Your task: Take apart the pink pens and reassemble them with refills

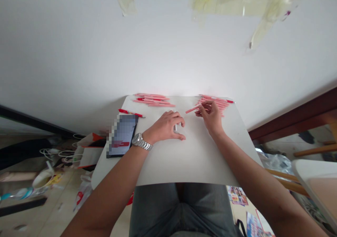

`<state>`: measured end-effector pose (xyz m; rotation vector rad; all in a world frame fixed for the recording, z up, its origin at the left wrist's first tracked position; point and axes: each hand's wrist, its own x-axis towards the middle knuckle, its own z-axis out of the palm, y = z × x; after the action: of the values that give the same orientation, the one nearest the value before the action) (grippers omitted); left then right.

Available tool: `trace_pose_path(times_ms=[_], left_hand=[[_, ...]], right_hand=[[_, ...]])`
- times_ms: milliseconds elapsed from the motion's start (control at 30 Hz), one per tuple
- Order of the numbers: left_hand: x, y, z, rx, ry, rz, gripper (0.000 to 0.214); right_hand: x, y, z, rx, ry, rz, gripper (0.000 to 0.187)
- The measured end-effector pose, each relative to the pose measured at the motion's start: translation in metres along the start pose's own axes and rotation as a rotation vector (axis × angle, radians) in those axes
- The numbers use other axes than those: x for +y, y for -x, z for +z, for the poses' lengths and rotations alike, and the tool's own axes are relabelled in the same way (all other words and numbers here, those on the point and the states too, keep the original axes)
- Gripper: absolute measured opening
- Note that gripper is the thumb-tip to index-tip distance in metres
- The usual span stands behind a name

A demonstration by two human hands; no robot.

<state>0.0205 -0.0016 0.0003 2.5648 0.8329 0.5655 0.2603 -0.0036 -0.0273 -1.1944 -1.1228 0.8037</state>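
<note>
My right hand (pixel 210 116) pinches a pink pen (pixel 192 109) near one end, its other end pointing left over the table. Behind and partly under that hand lies a pile of pink pens (pixel 214 102), with a red-ended one among them. My left hand (pixel 168 126), a metal watch on its wrist, rests at the table's middle, thumb and index finger curved and apart. A small whitish object (pixel 175 127) shows by its fingers, mostly hidden; its kind is unclear. Farther back on the left is another group of pink pens (pixel 155 100).
A phone or tablet (pixel 122 135) lies at the left of the white table (pixel 181 163), with a red pen (pixel 131 113) just behind it. The wall (pixel 168 54) rises at the table's back edge. Bags (pixel 91 151) stand on the floor to the left.
</note>
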Motion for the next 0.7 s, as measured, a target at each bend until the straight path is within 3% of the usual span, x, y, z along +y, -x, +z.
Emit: trace_pose_path(times_ms=[367,500,700], left_hand=[[-0.006,-0.002,0.004,0.106,-0.085,-0.032,0.031],[-0.008,-0.003,0.004,0.211,-0.082,-0.071,0.009],[-0.013,-0.005,0.003,0.386,-0.104,-0.159,0.008]], right_hand=[[-0.002,0.001,0.0,0.007,0.018,-0.011,0.044],[-0.003,0.001,0.0,0.014,0.037,-0.028,0.042],[-0.002,0.001,0.0,0.007,0.055,-0.052,0.039]])
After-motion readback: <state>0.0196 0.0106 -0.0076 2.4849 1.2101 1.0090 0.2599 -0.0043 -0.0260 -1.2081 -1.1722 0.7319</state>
